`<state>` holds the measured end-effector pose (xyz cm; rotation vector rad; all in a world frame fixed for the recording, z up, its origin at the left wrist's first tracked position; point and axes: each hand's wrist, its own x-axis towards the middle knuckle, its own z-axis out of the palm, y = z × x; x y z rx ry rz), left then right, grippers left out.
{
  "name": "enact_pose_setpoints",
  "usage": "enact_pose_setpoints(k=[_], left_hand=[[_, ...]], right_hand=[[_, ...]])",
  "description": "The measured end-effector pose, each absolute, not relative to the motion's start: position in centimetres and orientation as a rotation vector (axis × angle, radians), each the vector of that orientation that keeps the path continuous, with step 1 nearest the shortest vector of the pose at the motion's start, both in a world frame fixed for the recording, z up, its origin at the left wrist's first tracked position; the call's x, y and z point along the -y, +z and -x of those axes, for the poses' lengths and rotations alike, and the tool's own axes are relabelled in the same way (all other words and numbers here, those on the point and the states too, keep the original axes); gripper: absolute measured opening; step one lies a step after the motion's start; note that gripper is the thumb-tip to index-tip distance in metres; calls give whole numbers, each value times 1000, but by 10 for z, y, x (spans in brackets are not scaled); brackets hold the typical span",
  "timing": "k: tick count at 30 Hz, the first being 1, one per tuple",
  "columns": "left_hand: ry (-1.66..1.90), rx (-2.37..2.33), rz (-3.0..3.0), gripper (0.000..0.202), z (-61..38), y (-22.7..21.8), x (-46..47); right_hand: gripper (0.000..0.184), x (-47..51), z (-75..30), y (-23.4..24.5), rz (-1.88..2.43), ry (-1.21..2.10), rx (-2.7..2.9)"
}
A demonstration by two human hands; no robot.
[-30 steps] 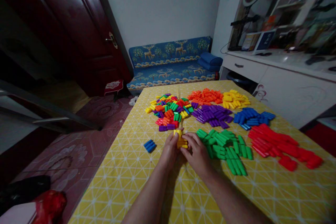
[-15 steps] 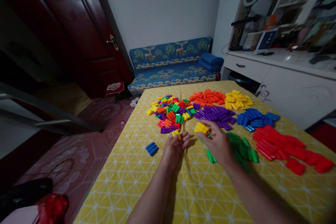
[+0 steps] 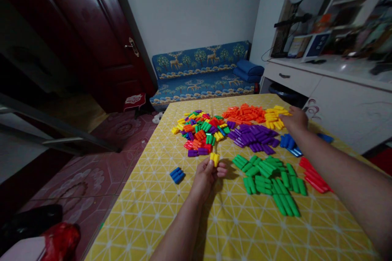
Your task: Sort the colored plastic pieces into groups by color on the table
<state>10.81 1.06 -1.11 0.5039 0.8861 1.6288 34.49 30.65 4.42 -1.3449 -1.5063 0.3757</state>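
Observation:
My left hand (image 3: 208, 173) pinches a small yellow block (image 3: 214, 158) between thumb and fingers, just in front of the mixed pile of coloured blocks (image 3: 202, 131). My right hand (image 3: 295, 119) is stretched out far to the right, resting at the yellow pile (image 3: 275, 117); its fingers are curled and I cannot see whether the yellow piece is still in them. Sorted piles lie around: orange (image 3: 244, 113), purple (image 3: 254, 135), blue (image 3: 289, 141), green (image 3: 269, 177) and red (image 3: 314, 175), partly hidden by my right forearm.
A lone blue block (image 3: 177, 174) lies near the table's left edge. The yellow patterned tablecloth (image 3: 232, 224) covers the table. A blue sofa (image 3: 202, 75) stands behind, a white cabinet (image 3: 337, 98) to the right, a dark red door (image 3: 101, 36) to the left.
My right hand carried a yellow piece away from my left hand and reached to the yellow pile at the far right. My left hand stayed, keeping a small yellow block.

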Motion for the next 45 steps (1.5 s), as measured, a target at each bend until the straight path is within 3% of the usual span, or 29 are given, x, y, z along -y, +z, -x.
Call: enact_pose_setpoints(k=[5,7,10,15,19,23,27,32,36,40,45], left_hand=[[1617,-910,-543,51,-108,-11,-10],[1609,-920,-559,51,-108,-11,-10],[1597,-942,-600,49,-109,-12,-11],[1589,-997,-603,52,-109,-11,-10],[1616,-980,-551,57,-110,-9,-9],[1625,-970,-536,54,-111,-7,-10],[1622,-974,-558,52,-112,-7,-11],[1632,-978,-560,48,-113,-8,-12],[1653,-1052,-686,35,-111,-11,-10],[1752,-1555,-1016,18,-104,-11,-2],[1585,-2390,-1359,26,-79,-3,10]], right_hand=[[33,-228,-284,36,1234,713,1704],[40,-179,-257,34,950,1184,1930],[46,-117,-230,32,737,1471,2040],[31,-117,-225,27,741,1369,1961],[32,-188,-255,29,1109,1097,1651],[42,-253,-295,42,1300,811,1458],[55,-258,-300,48,1343,582,1412],[55,-160,-242,31,950,1023,1502],[48,-76,-202,9,897,1324,1393],[43,-49,-192,-15,958,1245,1372],[34,-50,-192,-28,1051,1080,1495]])
